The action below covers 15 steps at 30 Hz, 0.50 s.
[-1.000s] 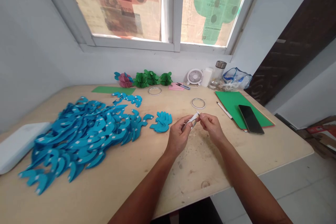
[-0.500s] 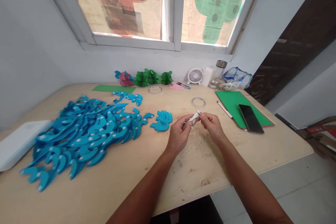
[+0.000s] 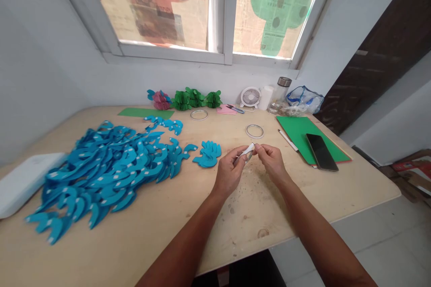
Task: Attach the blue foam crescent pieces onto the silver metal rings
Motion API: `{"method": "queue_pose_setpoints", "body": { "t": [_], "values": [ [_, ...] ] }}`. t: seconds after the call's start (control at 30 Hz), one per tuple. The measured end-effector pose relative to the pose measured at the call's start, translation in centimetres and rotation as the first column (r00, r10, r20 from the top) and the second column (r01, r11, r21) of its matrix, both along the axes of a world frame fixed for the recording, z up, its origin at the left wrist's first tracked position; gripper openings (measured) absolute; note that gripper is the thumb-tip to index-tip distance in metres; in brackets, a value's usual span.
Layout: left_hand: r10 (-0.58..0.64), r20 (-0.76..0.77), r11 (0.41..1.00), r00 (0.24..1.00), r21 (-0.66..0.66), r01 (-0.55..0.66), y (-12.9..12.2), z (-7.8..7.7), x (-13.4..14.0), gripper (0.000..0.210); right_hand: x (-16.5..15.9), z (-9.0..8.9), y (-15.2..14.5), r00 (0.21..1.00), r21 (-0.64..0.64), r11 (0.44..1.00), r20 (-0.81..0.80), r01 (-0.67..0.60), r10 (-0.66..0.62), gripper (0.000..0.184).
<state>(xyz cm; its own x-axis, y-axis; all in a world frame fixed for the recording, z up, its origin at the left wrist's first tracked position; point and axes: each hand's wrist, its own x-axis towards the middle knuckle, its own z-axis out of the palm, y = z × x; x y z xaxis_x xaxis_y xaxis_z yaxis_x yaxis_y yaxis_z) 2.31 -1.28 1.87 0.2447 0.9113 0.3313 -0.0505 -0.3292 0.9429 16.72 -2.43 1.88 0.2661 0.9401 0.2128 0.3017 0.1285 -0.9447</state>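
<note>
My left hand (image 3: 229, 171) is closed around what looks like a narrow roll of tape (image 3: 248, 149), its pale strip and part of a grey ring showing between the fingers. Thumb and fingertips of my right hand (image 3: 271, 162) pinch at the strip's end, touching it close to my left fingertips. Just left of my hands lies a small stack of curved blue paper cutouts (image 3: 208, 154). Farther left spreads a large heap of blue paper pieces (image 3: 114, 166) dotted with white squares. Beyond my hands, one tape roll (image 3: 246, 131) lies flat on the table.
Another tape roll (image 3: 191, 115) lies farther back, near green paper ornaments (image 3: 195, 98) and scissors (image 3: 235, 109). A small fan (image 3: 251, 97) and glass bottle (image 3: 279, 95) stand by the wall. At right, a phone (image 3: 322, 152) rests on green sheets (image 3: 296, 136) beside a pen (image 3: 288, 141).
Both hands stay almost in place. The pale strip between them has shifted slightly, and a little more of the ring shows beneath it.
</note>
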Motion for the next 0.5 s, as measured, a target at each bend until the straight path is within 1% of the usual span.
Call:
{"method": "queue_pose_setpoints", "body": {
  "t": [0.17, 0.37, 0.43, 0.5],
  "values": [
    [0.009, -0.006, 1.000, 1.000, -0.016, -0.009, -0.01, -0.01, 0.03, 0.028, -0.14, -0.02, -0.06, 1.000, 0.008, 1.000, -0.030, -0.007, 0.007, 0.042],
    [0.034, 0.030, 0.999, 0.999, -0.041, -0.033, 0.01, -0.09, -0.01, 0.028, -0.13, 0.02, -0.07, 0.991, 0.012, 0.999, -0.121, -0.049, 0.050, 0.044],
    [0.029, 0.054, 0.998, 0.998, -0.050, -0.026, 0.03, -0.16, -0.01, 0.029, -0.11, 0.20, -0.15, 0.992, 0.019, 0.998, -0.110, -0.055, 0.057, 0.042],
    [0.019, 0.069, 0.998, 0.997, -0.053, -0.015, 0.05, -0.24, 0.00, 0.031, -0.14, 0.41, -0.28, 0.995, 0.035, 0.997, -0.064, -0.068, 0.071, 0.039]
  ]
}}
